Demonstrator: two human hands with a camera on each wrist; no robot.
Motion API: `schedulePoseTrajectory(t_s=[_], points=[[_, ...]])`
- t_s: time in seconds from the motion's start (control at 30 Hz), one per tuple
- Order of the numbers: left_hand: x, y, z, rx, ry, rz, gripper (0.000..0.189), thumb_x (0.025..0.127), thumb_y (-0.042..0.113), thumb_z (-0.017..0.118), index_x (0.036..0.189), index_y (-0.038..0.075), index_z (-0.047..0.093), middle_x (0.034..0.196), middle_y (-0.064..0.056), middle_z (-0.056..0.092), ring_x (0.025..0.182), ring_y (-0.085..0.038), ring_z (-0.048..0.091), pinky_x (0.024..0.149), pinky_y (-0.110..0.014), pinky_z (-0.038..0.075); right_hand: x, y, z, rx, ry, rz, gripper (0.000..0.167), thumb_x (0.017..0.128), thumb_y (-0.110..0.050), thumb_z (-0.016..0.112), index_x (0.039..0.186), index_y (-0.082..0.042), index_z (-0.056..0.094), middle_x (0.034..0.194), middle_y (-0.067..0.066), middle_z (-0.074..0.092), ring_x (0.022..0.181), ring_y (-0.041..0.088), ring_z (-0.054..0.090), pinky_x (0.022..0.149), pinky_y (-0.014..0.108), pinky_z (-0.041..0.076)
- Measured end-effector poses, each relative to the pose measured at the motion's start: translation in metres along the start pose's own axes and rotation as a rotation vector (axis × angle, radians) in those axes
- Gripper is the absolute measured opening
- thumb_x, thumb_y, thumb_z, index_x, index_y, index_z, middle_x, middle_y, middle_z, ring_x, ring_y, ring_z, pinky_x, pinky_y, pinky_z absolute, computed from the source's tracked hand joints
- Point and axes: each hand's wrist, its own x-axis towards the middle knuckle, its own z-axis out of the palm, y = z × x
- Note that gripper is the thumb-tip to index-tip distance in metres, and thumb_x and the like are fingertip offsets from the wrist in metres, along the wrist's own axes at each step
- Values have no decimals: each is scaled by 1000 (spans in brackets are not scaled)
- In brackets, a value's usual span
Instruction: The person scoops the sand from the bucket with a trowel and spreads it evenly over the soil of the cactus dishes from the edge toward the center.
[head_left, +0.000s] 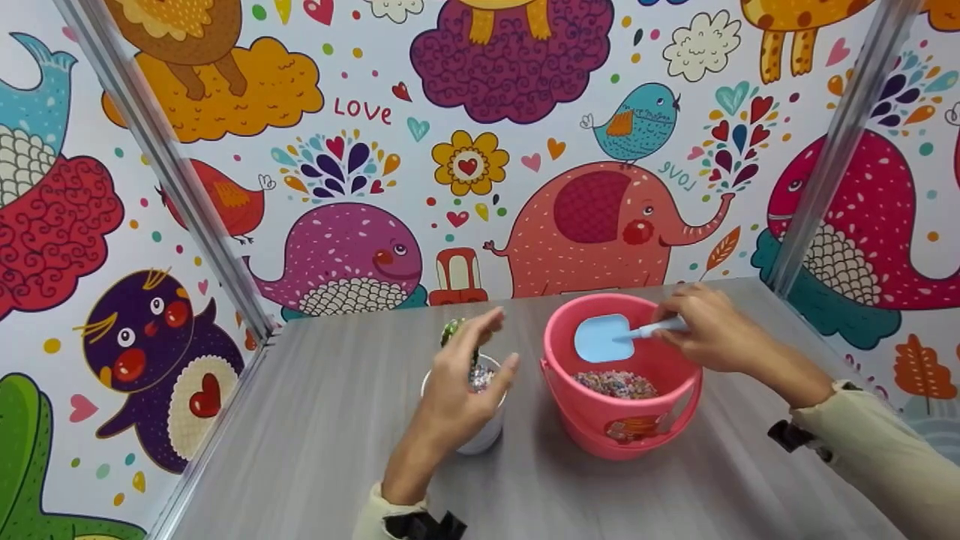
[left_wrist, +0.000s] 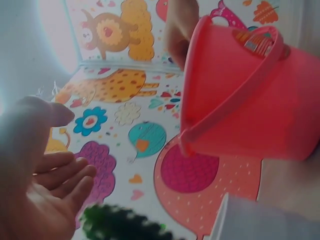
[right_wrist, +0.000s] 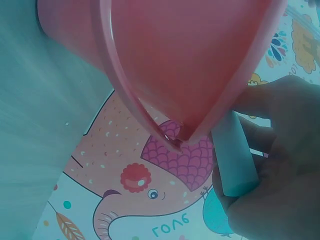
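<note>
My right hand (head_left: 709,330) grips the handle of a light blue toy shovel (head_left: 604,337), its blade held inside the mouth of a pink bucket (head_left: 574,412). Small multicoloured beads (head_left: 615,384) cover the bucket's bottom, below the blade. Left of the bucket stands a white cup (head_left: 484,441) with similar beads (head_left: 482,377) in it. A bumpy green cactus-like piece (left_wrist: 120,222) sticks up from the cup, partly hidden in the head view. Beside the cup, my left hand (head_left: 457,390) holds nothing, its fingers spread and apart from the green piece.
Both containers stand on a grey wood-grain table (head_left: 322,420). Behind it rises a wall (head_left: 465,217) printed with cartoon animals, with metal posts (head_left: 180,172) at the corners. The bucket's pink handle (left_wrist: 235,95) hangs down on its near side.
</note>
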Motion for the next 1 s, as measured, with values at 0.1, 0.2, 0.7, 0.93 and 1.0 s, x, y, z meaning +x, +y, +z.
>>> schedulePoseTrajectory(t_s=[0.1, 0.2, 0.7, 0.93, 1.0], points=[[2, 4, 17, 21, -73, -25, 64, 104, 31, 73, 160, 14, 49, 149, -1, 63, 139, -18, 63, 117, -33, 54, 4, -2, 3, -6, -20, 6, 18, 86, -13, 91, 102, -11, 82, 101, 7, 77, 101, 27, 63, 80, 52, 61], [4, 5, 34, 17, -117, -56, 65, 104, 32, 73, 161, 13, 47, 150, -4, 63, 139, -18, 63, 116, -34, 55, 6, -5, 7, -22, -33, 0, 20, 84, -10, 91, 102, -11, 83, 103, 9, 77, 103, 28, 62, 82, 53, 59], [12, -17, 101, -24, -13, -213, 57, 104, 25, 69, 154, 0, 56, 160, -16, 53, 144, -29, 58, 117, -41, 54, 13, -12, 20, -223, -27, -37, 31, 80, -12, 95, 107, -5, 82, 110, 17, 75, 106, 33, 58, 86, 51, 51], [7, -27, 111, -38, 56, -189, 56, 100, 18, 68, 152, 0, 56, 153, -15, 58, 140, -27, 61, 116, -40, 55, 14, -16, 22, -372, -19, -91, 29, 78, -9, 94, 103, -4, 81, 106, 18, 74, 102, 32, 56, 86, 50, 51], [6, -29, 113, -42, 73, -182, 56, 99, 19, 68, 151, 1, 57, 152, -14, 59, 138, -27, 62, 115, -40, 56, 14, -17, 22, -405, -24, -104, 29, 77, -10, 95, 102, -3, 82, 106, 18, 75, 102, 32, 57, 88, 51, 51]])
